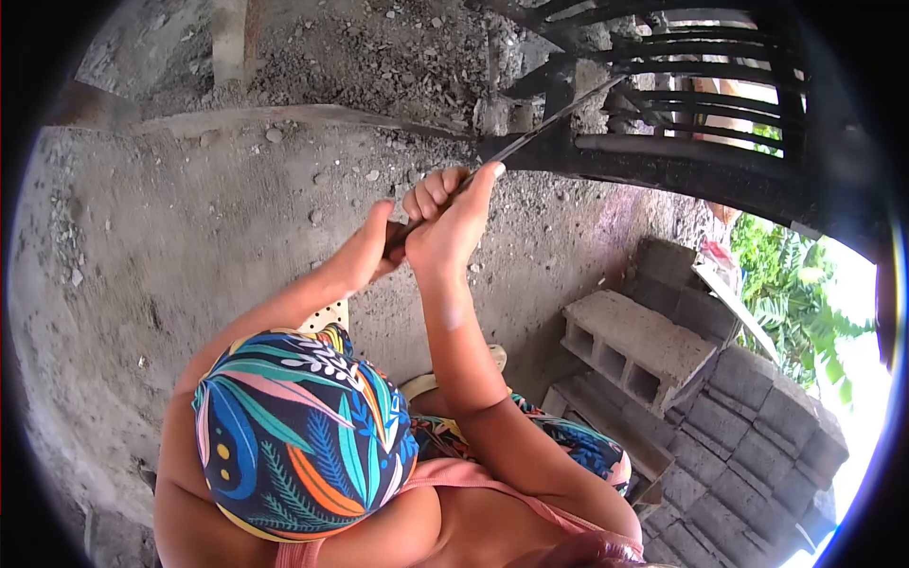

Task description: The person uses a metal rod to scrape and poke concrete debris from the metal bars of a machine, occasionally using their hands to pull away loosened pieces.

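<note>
While bent over a raised knee (pixel 303 435) in leaf-patterned shorts, grips a long knife (pixel 535 128) in both fists. Wraps the left hand (pixel 367 254) around the rear of the handle, fingers curled shut. Closes the right hand (pixel 453 222) just ahead of it, touching the left, with the thumb laid forward along the base of the blade. Points the thin blade up and to the right, with its tip against the front edge of a black plastic chair (pixel 682 166); cannot tell whether steel and plastic actually touch. Leaves wide open room to the left of and below the hands, over dusty ground (pixel 180 237) scattered with small stones and rubble. Has less room on the right: hollow concrete blocks (pixel 634 341) stacked toward the lower right, well apart from the hands, the top one lying loose with its holes facing sideways
</note>
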Motion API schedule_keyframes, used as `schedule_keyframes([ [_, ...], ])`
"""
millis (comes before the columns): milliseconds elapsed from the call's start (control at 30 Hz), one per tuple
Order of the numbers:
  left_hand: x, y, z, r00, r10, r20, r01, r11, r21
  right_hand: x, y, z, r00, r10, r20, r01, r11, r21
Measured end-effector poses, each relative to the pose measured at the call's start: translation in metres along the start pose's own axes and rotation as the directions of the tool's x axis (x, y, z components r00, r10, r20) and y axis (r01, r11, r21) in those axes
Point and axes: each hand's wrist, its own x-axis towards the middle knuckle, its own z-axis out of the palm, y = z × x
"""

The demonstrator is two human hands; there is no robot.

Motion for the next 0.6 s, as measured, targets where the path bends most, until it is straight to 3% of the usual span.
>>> schedule_keyframes([
  [33, -0.001, 0.005, -0.007, 0.999, 0.038, 0.036, -0.042, 0.992, 0.122, 0.001, 0.000, 0.009, 0.998, -0.046, -0.032, 0.044, 0.997, -0.062],
  [67, -0.005, 0.015, -0.011, 0.999, 0.042, 0.033, -0.046, 0.990, 0.131, 0.002, 0.001, 0.014, 0.994, -0.092, -0.061, 0.084, 0.989, -0.125],
  [133, -0.021, 0.039, -0.015, 0.988, 0.034, 0.149, -0.070, 0.968, 0.242, -0.004, -0.009, 0.009, 0.997, -0.074, 0.033, 0.078, 0.980, -0.182],
  [200, -0.047, 0.068, -0.006, 0.991, 0.028, 0.128, -0.062, 0.960, 0.273, -0.013, -0.021, 0.017, 0.996, -0.009, 0.086, 0.039, 0.933, -0.357],
  [233, -0.058, 0.079, -0.004, 0.988, 0.057, 0.147, -0.093, 0.963, 0.251, -0.013, -0.023, 0.018, 0.993, -0.027, 0.112, 0.057, 0.958, -0.281],
  [300, -0.082, 0.097, -0.001, 0.983, 0.088, 0.162, -0.123, 0.966, 0.228, -0.015, -0.028, 0.023, 0.987, -0.081, 0.142, 0.121, 0.947, -0.297],
  [367, -0.101, 0.111, 0.003, 0.953, 0.285, 0.103, -0.302, 0.928, 0.221, -0.024, -0.037, 0.035, 0.970, -0.128, 0.206, 0.186, 0.937, -0.294],
  [400, -0.105, 0.112, 0.006, 0.952, 0.287, 0.101, -0.303, 0.926, 0.223, -0.026, -0.040, 0.035, 0.970, -0.128, 0.209, 0.187, 0.938, -0.292],
  [467, -0.110, 0.114, 0.012, 0.824, 0.557, 0.103, -0.566, 0.814, 0.132, -0.030, -0.048, 0.040, 0.956, -0.061, 0.285, 0.128, 0.966, -0.224],
  [500, -0.104, 0.107, 0.002, 0.764, 0.611, 0.208, -0.641, 0.754, 0.141, -0.034, -0.054, 0.044, 0.957, -0.061, 0.283, 0.136, 0.958, -0.251],
  [533, -0.101, 0.105, 0.008, 0.759, 0.617, 0.208, -0.648, 0.748, 0.147, -0.035, -0.056, 0.045, 0.954, -0.063, 0.292, 0.139, 0.959, -0.247],
  [600, -0.097, 0.106, 0.026, 0.666, 0.746, 0.021, -0.741, 0.657, 0.140, -0.036, -0.062, 0.052, 0.957, -0.095, 0.275, 0.129, 0.986, -0.108],
])
